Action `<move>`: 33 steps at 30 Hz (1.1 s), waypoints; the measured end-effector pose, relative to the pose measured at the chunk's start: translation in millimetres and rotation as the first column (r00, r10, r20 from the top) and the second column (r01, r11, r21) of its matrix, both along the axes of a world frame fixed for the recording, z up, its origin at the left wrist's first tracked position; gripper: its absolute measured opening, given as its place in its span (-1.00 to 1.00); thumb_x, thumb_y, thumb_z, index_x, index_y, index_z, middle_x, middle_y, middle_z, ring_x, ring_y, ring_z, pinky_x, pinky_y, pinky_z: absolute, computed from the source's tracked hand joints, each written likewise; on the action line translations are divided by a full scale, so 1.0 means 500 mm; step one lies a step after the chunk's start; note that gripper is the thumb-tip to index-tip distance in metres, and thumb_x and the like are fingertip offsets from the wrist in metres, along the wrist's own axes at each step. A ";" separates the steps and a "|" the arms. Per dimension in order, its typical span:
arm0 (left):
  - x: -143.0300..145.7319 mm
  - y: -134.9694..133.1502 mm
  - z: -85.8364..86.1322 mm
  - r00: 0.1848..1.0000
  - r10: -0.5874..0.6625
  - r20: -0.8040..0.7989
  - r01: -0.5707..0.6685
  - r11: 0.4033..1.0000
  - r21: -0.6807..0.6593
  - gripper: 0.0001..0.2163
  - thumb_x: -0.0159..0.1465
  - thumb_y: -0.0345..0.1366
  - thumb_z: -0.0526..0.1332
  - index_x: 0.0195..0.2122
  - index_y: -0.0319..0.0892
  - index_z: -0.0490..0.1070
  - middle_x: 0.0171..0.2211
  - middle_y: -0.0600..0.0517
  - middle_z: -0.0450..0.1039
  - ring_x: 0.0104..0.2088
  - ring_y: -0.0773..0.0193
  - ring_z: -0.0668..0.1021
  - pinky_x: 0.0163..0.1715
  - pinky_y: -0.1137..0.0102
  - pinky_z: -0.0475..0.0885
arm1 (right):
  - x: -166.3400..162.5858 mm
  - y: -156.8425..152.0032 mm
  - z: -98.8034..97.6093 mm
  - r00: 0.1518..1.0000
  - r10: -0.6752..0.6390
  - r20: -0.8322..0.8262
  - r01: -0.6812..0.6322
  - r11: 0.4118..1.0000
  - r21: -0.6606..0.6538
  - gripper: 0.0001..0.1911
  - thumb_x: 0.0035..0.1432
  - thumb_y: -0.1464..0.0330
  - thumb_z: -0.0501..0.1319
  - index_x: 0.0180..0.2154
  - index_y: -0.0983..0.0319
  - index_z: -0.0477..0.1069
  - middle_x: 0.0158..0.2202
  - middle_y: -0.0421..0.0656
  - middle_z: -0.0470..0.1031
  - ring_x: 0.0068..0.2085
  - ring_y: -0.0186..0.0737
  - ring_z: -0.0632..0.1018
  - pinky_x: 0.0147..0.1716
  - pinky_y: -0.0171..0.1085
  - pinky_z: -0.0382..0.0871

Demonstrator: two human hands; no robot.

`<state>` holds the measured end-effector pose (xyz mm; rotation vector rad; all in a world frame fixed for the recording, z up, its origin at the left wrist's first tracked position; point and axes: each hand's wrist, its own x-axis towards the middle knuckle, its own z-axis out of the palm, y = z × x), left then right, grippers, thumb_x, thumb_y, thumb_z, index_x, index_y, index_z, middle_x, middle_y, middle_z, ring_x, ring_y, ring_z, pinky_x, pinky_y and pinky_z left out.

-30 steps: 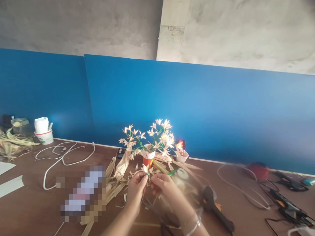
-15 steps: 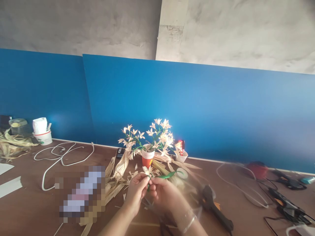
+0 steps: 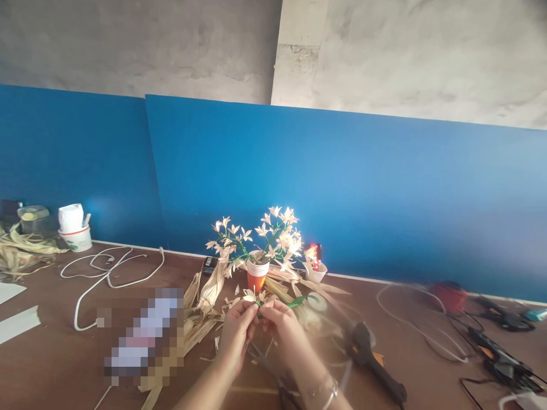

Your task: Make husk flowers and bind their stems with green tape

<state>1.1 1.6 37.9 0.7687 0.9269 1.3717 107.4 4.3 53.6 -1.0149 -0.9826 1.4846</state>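
Note:
My left hand (image 3: 236, 329) is closed in a pinch at the base of a small cream husk flower (image 3: 249, 294). Beside it, fingertips almost touching, my right hand (image 3: 281, 324) pinches a strip of green tape (image 3: 301, 298) just below the petals. The strip trails off to the right past a pale tape roll (image 3: 317, 302). Just beyond my hands stands a stack of paper cups (image 3: 257, 278), the outer one red, filled with green-stemmed cream flowers (image 3: 282, 239). Dried corn husks (image 3: 213, 287) lie around it.
A black glue gun (image 3: 376, 364) lies right of my hands, with more tools and cords (image 3: 496, 353) beyond. On the left are a white cable (image 3: 106, 276), a pixelated patch (image 3: 143, 336) and a white tub (image 3: 76, 237). A blue partition (image 3: 342, 188) borders the table's back.
My right hand has turned and drawn in closer to the left, its fingers now at the stem. The flower has tipped slightly left, and the tape strip shows less length.

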 end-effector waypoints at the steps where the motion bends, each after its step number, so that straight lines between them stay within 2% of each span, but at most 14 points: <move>1: 0.002 -0.001 0.001 1.000 0.010 0.016 -0.010 1.000 -0.014 -0.69 -0.07 -0.09 0.36 -0.57 -0.19 0.31 -0.69 0.22 0.25 -0.75 0.55 0.11 -0.72 0.56 -0.12 | -0.003 -0.001 0.002 0.997 -0.044 0.062 0.040 0.998 0.053 -0.82 -0.16 0.32 0.27 -0.61 0.24 0.31 -0.65 -0.28 0.32 -0.59 -0.40 0.26 -0.57 -0.38 0.10; 4: 0.006 -0.005 0.002 0.998 0.037 0.047 -0.035 0.999 -0.033 -0.71 -0.10 -0.13 0.38 -0.55 -0.20 0.35 -0.69 0.22 0.24 -0.72 0.55 0.12 -0.71 0.57 -0.08 | -0.010 -0.006 0.002 0.955 -0.195 0.222 0.140 0.961 0.239 -0.84 -0.10 0.34 0.22 -0.61 0.22 0.29 -0.62 -0.26 0.33 -0.52 -0.32 0.31 -0.49 -0.33 0.20; 7: 0.008 -0.007 -0.001 0.997 0.044 0.058 -0.042 0.999 -0.035 -0.72 -0.10 -0.14 0.39 -0.51 -0.22 0.41 -0.73 0.23 0.18 -0.71 0.52 0.14 -0.69 0.58 -0.02 | -0.014 -0.012 0.000 0.884 -0.297 0.362 0.160 0.919 0.361 -0.84 0.00 0.36 0.16 -0.58 0.21 0.28 -0.61 -0.25 0.32 -0.50 -0.29 0.32 -0.47 -0.31 0.21; 12: 0.006 -0.005 -0.003 0.993 0.033 0.112 -0.030 0.999 -0.032 -0.69 -0.08 -0.10 0.40 -0.54 -0.21 0.38 -0.77 0.24 0.14 -0.71 0.51 0.14 -0.69 0.57 -0.03 | -0.013 -0.017 -0.001 0.755 -0.385 0.531 0.101 0.868 0.486 -0.82 0.05 0.42 0.10 -0.58 0.20 0.25 -0.60 -0.25 0.30 -0.51 -0.30 0.30 -0.49 -0.33 0.15; 18: 0.001 0.004 -0.009 0.991 0.039 0.125 -0.037 0.999 -0.025 -0.70 -0.07 -0.13 0.40 -0.56 -0.21 0.35 -0.70 0.22 0.22 -0.69 0.53 0.15 -0.68 0.58 0.00 | -0.009 -0.012 -0.008 0.655 -0.442 0.613 0.016 0.819 0.573 -0.80 0.06 0.46 0.09 -0.58 0.20 0.28 -0.58 -0.23 0.34 -0.50 -0.29 0.32 -0.48 -0.33 0.15; 20: -0.001 0.006 -0.014 0.992 0.045 0.115 -0.045 0.999 -0.009 -0.72 -0.05 -0.15 0.39 -0.53 -0.22 0.37 -0.67 0.21 0.26 -0.69 0.54 0.17 -0.68 0.57 0.02 | -0.008 -0.013 -0.003 0.665 -0.420 0.617 0.020 0.837 0.547 -0.82 0.05 0.46 0.11 -0.57 0.20 0.33 -0.56 -0.21 0.40 -0.49 -0.28 0.36 -0.47 -0.33 0.18; 24: -0.002 0.007 -0.023 0.995 0.058 0.085 -0.058 0.998 -0.002 -0.75 -0.02 -0.15 0.37 -0.46 -0.21 0.42 -0.65 0.20 0.28 -0.70 0.54 0.16 -0.69 0.57 0.02 | -0.006 -0.017 0.015 0.775 -0.306 0.553 0.044 0.899 0.435 -0.88 0.05 0.41 0.14 -0.42 0.23 0.46 -0.45 -0.16 0.53 -0.42 -0.22 0.47 -0.40 -0.32 0.29; 27: 0.000 0.004 -0.023 0.996 0.064 0.066 -0.064 0.998 -0.004 -0.75 -0.04 -0.15 0.37 -0.47 -0.21 0.43 -0.66 0.20 0.27 -0.70 0.54 0.15 -0.69 0.57 0.02 | -0.008 -0.020 0.021 0.787 -0.299 0.540 0.059 0.907 0.417 -0.86 0.06 0.40 0.13 -0.46 0.25 0.44 -0.49 -0.16 0.52 -0.43 -0.22 0.48 -0.40 -0.32 0.30; 30: 0.005 0.002 -0.018 0.997 0.057 0.061 -0.057 0.998 -0.004 -0.75 -0.06 -0.15 0.38 -0.48 -0.22 0.44 -0.68 0.20 0.25 -0.70 0.53 0.16 -0.69 0.57 0.01 | -0.010 -0.020 0.012 0.688 -0.406 0.602 0.088 0.869 0.486 -0.86 0.05 0.42 0.12 -0.52 0.24 0.38 -0.54 -0.19 0.45 -0.48 -0.26 0.43 -0.44 -0.34 0.27; 33: 0.008 0.003 -0.015 0.996 0.045 0.080 -0.042 0.999 -0.031 -0.74 -0.08 -0.15 0.39 -0.51 -0.23 0.44 -0.71 0.20 0.23 -0.70 0.52 0.18 -0.69 0.57 0.00 | -0.009 -0.019 -0.006 0.539 -0.523 0.660 0.024 0.793 0.609 -0.83 0.07 0.46 0.10 -0.54 0.23 0.34 -0.53 -0.20 0.40 -0.48 -0.28 0.39 -0.46 -0.35 0.21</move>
